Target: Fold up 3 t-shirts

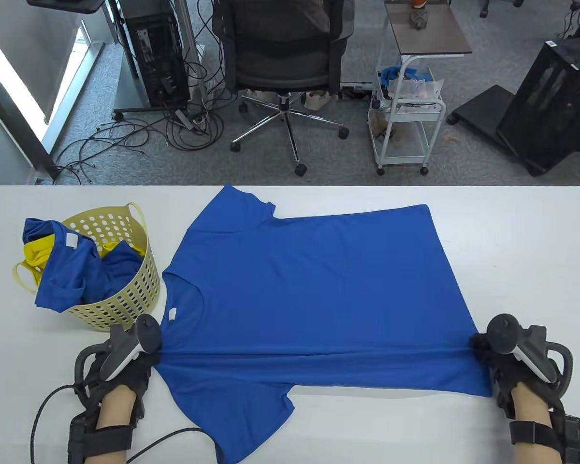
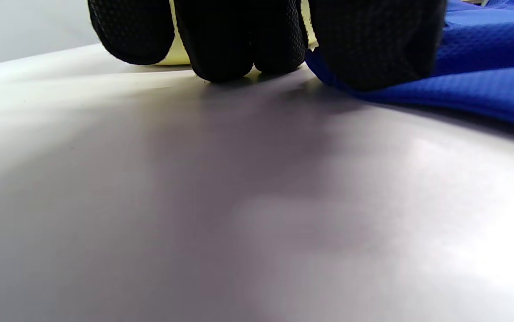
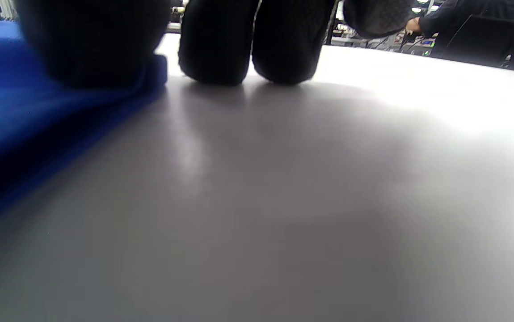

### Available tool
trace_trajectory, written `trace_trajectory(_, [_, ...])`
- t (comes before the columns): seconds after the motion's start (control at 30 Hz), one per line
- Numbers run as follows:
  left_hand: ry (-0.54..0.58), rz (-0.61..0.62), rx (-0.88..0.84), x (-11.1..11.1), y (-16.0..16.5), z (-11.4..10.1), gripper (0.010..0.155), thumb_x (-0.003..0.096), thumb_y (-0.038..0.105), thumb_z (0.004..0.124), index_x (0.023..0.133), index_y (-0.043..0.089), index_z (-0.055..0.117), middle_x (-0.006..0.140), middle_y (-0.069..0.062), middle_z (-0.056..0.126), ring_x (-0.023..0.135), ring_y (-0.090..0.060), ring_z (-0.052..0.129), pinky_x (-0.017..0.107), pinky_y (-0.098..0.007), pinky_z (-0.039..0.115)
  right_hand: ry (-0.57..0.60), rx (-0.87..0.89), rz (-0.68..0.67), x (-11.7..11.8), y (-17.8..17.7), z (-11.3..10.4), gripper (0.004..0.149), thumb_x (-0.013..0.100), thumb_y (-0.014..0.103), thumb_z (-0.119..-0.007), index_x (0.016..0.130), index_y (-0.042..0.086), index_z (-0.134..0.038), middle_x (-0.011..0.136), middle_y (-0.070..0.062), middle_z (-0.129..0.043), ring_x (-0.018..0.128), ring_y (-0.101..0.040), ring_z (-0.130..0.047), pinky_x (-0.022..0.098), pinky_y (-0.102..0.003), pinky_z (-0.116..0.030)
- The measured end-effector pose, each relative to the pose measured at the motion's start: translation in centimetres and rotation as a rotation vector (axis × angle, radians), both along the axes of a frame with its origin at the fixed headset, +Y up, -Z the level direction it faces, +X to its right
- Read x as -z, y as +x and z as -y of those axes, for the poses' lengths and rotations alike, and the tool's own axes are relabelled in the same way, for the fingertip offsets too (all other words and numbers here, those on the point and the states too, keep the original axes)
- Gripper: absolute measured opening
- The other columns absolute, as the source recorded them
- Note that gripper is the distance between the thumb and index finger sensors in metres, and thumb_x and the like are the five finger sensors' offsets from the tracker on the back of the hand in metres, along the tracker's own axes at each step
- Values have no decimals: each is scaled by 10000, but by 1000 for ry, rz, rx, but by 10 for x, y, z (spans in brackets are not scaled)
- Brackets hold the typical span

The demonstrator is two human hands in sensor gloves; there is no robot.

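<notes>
I see the blue shirt (image 1: 309,295) spread flat on the white table (image 1: 522,251), collar toward my left, hem toward my right. My left hand (image 1: 125,360) pinches the shirt's near shoulder; in the left wrist view a fingertip (image 2: 373,44) sits on the cloth. My right hand (image 1: 512,357) pinches the near hem corner. The cloth is drawn taut between them. A yellow basket (image 1: 125,295) with more shirts (image 1: 72,270) stands just beside the collar.
</notes>
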State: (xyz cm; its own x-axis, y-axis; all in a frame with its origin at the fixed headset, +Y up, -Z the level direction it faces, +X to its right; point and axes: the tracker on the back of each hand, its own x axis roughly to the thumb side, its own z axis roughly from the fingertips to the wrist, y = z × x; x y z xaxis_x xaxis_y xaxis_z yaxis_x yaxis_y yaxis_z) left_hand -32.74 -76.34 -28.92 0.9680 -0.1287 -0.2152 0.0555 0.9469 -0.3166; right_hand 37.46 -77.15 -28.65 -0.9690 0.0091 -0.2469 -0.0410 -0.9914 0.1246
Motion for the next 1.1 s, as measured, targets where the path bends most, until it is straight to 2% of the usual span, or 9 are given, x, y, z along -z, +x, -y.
trace_trajectory(0.3, [41,62,-11,0,-2,-7,425,400,393,710,825,412,699,928,79,707,859,-185,762,641,-424,734,51,-23,-14,2,-3,-11,354,332,305,-826,682,354,-831,767,44,-852,776,-229,-844,654,-463,-680])
trace_trajectory(0.37, [199,69,-84,-7,-4,-29,429,401,390,713,830,404,696,931,73,701,843,-188,784,625,-421,750,339,39,23,-7,0,-38,364,336,304,-829,695,362,-821,785,50,-835,799,-230,-823,672,-469,-657])
trace_trajectory(0.4, [361,82,-111,-13,-4,-43,429,398,388,721,827,402,703,928,71,705,832,-188,798,615,-422,759,498,49,32,-13,1,-53,366,342,305,-833,703,363,-816,795,52,-826,815,-230,-810,682,-475,-643])
trace_trajectory(0.47, [553,91,-110,-23,-5,-61,429,396,382,734,825,397,715,929,69,711,821,-187,808,615,-431,760,585,4,30,-20,2,-65,367,341,318,-836,703,372,-815,794,61,-826,816,-226,-811,681,-473,-648])
trace_trajectory(0.53, [495,91,-66,-25,-5,-63,425,387,394,768,812,404,745,919,78,740,825,-191,817,616,-435,765,381,22,-33,-18,3,-59,367,332,321,-846,696,367,-833,794,48,-840,810,-244,-825,666,-487,-660])
trace_trajectory(0.63, [95,58,-48,-21,-7,-45,435,387,403,826,820,415,784,995,73,711,891,-215,768,655,-454,732,-138,105,-47,-12,7,-34,375,349,338,-859,722,306,-858,857,-28,-798,836,-319,-772,660,-539,-607])
trace_trajectory(0.83, [107,70,-70,-15,-2,-26,479,376,490,807,842,387,767,973,45,753,854,-222,802,630,-452,747,-83,127,-4,-11,11,-20,679,314,456,-858,934,264,-662,927,-90,-726,863,-382,-716,652,-584,-578])
trace_trajectory(1.0, [-81,27,62,-6,5,-3,632,347,547,786,936,403,608,1041,37,634,931,-232,701,682,-470,686,-171,9,-51,-6,-7,-9,877,283,517,-854,1014,293,-425,1034,-110,-540,931,-413,-588,684,-610,-502])
trace_trajectory(1.1, [-67,-7,13,-5,-1,-3,654,355,508,807,955,390,576,1049,25,613,932,-240,693,680,-474,680,-259,-101,-69,-3,-15,-6,924,266,538,-834,1014,303,-346,1057,-110,-467,941,-411,-561,687,-606,-500])
